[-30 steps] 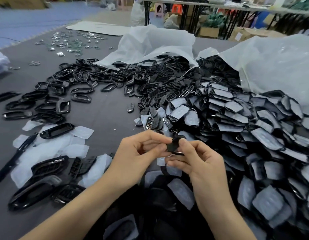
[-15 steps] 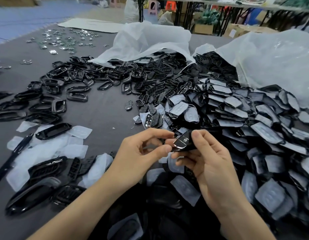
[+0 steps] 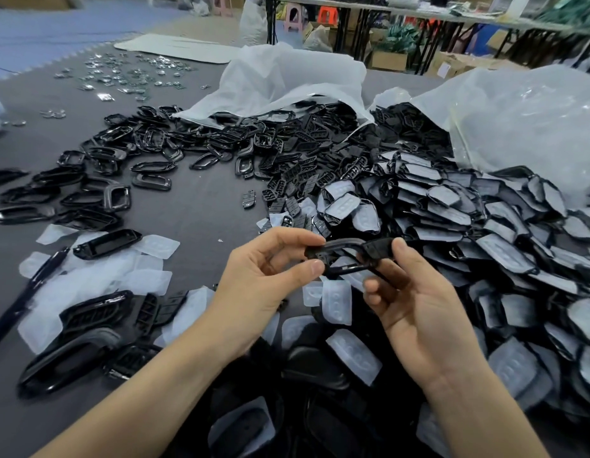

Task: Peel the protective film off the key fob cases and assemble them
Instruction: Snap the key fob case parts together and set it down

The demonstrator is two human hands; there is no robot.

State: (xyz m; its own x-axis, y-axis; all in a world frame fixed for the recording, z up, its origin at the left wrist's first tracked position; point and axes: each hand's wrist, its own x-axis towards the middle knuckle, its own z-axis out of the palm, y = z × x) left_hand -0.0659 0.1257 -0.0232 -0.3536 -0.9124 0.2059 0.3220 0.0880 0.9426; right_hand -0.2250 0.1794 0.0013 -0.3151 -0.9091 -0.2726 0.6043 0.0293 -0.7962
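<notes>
Covering the right half of the grey table, a heap of film-covered case parts spills from white plastic bags. Bare black frames lie scattered at left, with peeled films nearer the person. Both hands are raised over the heap's near edge. The left hand pinches the left end of a black key fob case between thumb and forefinger. The right hand grips the right end, thumb on top, fingers curled beneath. The case bridges the gap between them.
</notes>
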